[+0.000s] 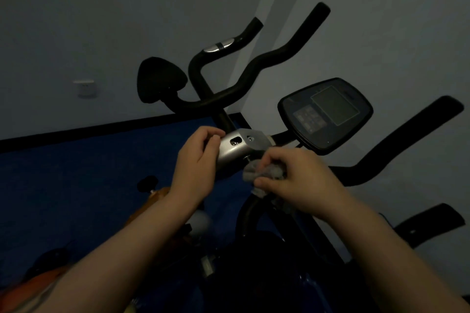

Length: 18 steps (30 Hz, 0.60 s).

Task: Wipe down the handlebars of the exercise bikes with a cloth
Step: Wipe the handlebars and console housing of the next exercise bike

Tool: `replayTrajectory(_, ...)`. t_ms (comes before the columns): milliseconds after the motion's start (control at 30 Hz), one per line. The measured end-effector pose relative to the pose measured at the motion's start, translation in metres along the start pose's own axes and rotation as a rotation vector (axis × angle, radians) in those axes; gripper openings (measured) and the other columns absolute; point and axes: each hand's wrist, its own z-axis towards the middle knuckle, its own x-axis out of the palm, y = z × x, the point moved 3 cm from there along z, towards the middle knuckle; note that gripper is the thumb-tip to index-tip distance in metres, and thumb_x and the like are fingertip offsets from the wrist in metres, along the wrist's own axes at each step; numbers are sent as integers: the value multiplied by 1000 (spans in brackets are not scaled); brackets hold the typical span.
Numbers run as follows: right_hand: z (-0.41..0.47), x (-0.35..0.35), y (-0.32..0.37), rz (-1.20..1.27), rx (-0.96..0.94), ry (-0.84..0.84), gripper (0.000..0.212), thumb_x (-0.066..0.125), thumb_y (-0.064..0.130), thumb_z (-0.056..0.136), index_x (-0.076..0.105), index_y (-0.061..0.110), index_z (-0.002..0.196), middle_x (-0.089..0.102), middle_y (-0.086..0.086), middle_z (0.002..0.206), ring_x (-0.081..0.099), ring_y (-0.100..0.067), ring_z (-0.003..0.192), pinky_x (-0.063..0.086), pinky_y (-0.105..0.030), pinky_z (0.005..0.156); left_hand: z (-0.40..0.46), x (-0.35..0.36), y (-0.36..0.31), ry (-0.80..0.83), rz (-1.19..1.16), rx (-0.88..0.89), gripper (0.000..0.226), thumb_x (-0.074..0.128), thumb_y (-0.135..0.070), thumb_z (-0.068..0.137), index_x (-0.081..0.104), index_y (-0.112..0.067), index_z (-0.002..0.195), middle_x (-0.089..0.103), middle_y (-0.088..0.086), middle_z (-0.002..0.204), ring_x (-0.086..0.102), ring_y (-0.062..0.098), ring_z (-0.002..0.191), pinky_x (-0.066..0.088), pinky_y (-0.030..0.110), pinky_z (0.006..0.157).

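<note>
The room is dim. A grey cloth (264, 173) is bunched in my right hand (297, 180), pressed against the black bar just below the silver clamp block (239, 146) of the nearest bike. My left hand (197, 162) grips the left end of that silver block, fingers curled over it. Black handlebars (254, 71) of a further bike curve up behind, with a silver sensor pad (218, 47). The near bike's right handlebar (407, 140) stretches up to the right.
A console with a dark screen (328, 112) sits right of the clamp. A black saddle (157, 82) stands behind left. Another black grip (432, 221) lies at lower right. A blue floor mat (89, 173), grey walls and a wall socket (85, 87) surround the bikes.
</note>
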Motion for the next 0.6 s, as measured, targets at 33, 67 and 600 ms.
replayTrajectory(33, 4, -1, 2, -6, 6, -2, 19, 73, 46, 71, 57, 40, 80, 63, 14, 84, 60, -10, 83, 48, -30, 67, 0, -1, 0, 3, 1, -3, 19, 44, -22, 96, 62, -22, 100, 61, -13, 96, 52, -8, 82, 39, 5, 61)
replayTrajectory(67, 10, 0, 7, -21, 3, -47, 19, 73, 45, 72, 58, 38, 81, 64, 12, 86, 59, -11, 83, 45, -28, 67, 0, -1, -1, 1, -6, -11, 19, 44, -20, 96, 63, -20, 100, 61, -12, 96, 52, -8, 81, 39, 5, 61)
replayTrajectory(600, 93, 27, -9, -7, 337, 26, 33, 32, 31, 100, 38, 11, 125, 43, -17, 129, 49, -35, 112, 44, -44, 91, -2, -3, 0, -28, -92, -50, 20, 45, -12, 95, 63, -21, 94, 61, -9, 89, 55, 9, 81, 46, 36, 76)
